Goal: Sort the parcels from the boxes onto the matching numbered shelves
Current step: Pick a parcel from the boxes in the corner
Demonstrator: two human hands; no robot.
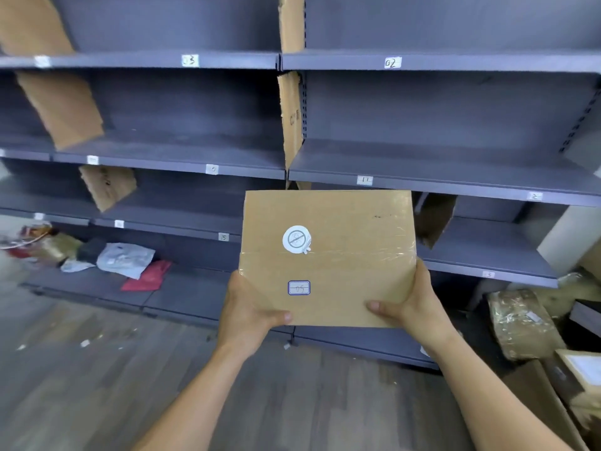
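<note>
Both hands hold a flat cardboard parcel (327, 255) up before the grey shelves (422, 180), its broad face toward the camera and its long axis running 9 to 3 o'clock. The left hand (250, 307) has its grip clamped on the 7 o'clock corner, the right hand (413, 304) on the 5 o'clock corner, thumbs on the front. A small handwritten label (299, 287) sits near the lower edge, below a round sticker (296, 239).
</note>
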